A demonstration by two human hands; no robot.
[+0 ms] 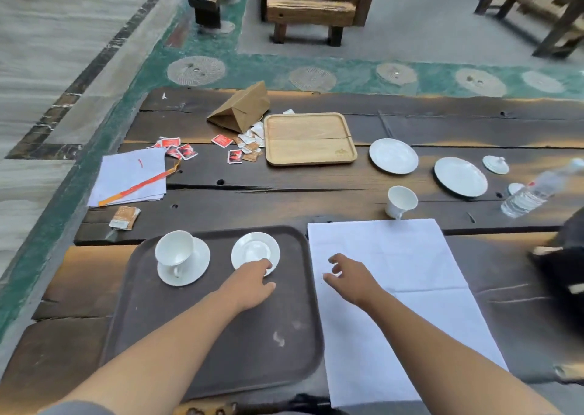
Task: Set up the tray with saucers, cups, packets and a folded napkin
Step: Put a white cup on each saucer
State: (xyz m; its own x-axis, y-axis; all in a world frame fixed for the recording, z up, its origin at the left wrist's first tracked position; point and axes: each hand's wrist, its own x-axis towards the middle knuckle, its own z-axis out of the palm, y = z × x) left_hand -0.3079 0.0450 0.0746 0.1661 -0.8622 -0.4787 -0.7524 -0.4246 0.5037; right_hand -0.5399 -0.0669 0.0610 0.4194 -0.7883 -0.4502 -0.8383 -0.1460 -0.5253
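A dark brown tray [164, 335] lies at the table's near edge. On its far left a white cup [174, 250] stands on a saucer [197, 267]. To the right sits a bare saucer [252, 250]; my left hand [252, 283] touches its near rim with its fingertips. My right hand [346, 275] hovers over a large white napkin [395, 304] spread flat right of the tray, fingers loosely spread and holding nothing. Another white cup [401, 201] stands beyond the napkin. Red and brown packets [235, 156] lie scattered farther back.
A wooden tray [309, 138] and a brown paper bag [241, 108] lie at the back. Two white plates [393, 155] [459, 176], a small lid [495, 164] and a water bottle [534, 192] are at the right. White paper [129, 177] lies left, a dark bag [565, 263] at far right.
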